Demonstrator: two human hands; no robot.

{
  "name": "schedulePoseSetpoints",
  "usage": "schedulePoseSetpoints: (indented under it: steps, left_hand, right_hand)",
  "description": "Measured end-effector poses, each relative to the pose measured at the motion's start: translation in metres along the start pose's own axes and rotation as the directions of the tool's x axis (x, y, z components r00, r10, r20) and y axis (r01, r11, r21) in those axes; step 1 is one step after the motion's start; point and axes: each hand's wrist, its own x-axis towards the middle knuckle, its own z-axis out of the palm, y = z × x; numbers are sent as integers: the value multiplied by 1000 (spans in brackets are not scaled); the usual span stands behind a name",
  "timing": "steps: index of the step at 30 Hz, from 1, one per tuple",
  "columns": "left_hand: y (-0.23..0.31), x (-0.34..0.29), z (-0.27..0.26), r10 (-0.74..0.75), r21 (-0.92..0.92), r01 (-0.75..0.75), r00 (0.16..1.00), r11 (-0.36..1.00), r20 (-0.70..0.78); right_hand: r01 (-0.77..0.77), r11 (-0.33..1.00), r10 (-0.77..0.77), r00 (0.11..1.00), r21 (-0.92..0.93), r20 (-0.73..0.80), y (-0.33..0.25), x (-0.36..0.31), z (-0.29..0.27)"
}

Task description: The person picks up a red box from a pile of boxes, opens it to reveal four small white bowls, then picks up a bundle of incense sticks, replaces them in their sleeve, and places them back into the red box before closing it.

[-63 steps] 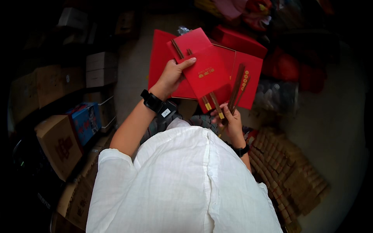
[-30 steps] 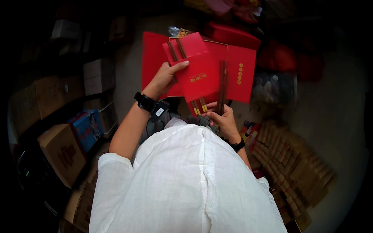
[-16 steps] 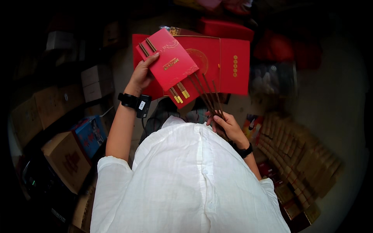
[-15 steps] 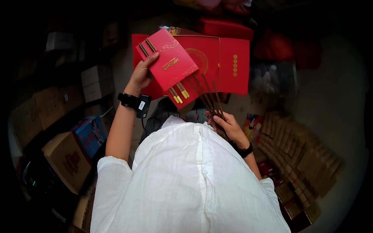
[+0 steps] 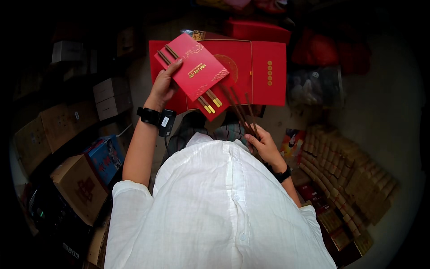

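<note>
My left hand point(image 5: 165, 85) is closed on a pinkish-red card sleeve point(image 5: 197, 67) with gold print, thumb on top and fingers underneath. Dark brown chopsticks point(image 5: 209, 104) with gold ends stick out of the sleeve's lower edge, and their plain ends show at its upper left edge. Beneath the sleeve lies an opened red gift box point(image 5: 268, 54) with gold decoration. Lower right of it, my right hand point(image 5: 264, 145) grips several loose brown chopsticks point(image 5: 239, 110) in a fanned bunch, tips toward the box. The lower ends of this bunch are hidden by the hand.
Cardboard cartons point(image 5: 80, 188) and a blue printed box point(image 5: 105, 157) stand at the left. Rows of brown paper-like bundles point(image 5: 340, 166) are stacked at the right. A clear plastic bag point(image 5: 316, 85) lies right of the gift box. Red bags point(image 5: 313, 49) sit farther back.
The card sleeve and its chopsticks have shifted slightly up and right in the picture. The loose chopsticks in my right hand have moved a little right. Both hands keep their grip.
</note>
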Motion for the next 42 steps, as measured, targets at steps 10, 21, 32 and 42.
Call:
schedulePoseSetpoints:
  steps: [10,21,32,42]
  left_hand:
    - [5,-5,10,39,79,-44,997,996,63]
    - [4,-14,18,-59,240,30,992,970,114]
    - [-1,-14,15,-88,236,60,990,970,109]
    - [0,-16,15,-139,334,91,983,938,121]
  right_hand:
    - [-145,965,100,974,218,204,-5,11,-3]
    - [-242,906,173,960,347,218,-8,37,9]
    - [-58,921,32,997,385,73,-7,66,26]
    - [-192,856,182,981,479,68,-6,69,32]
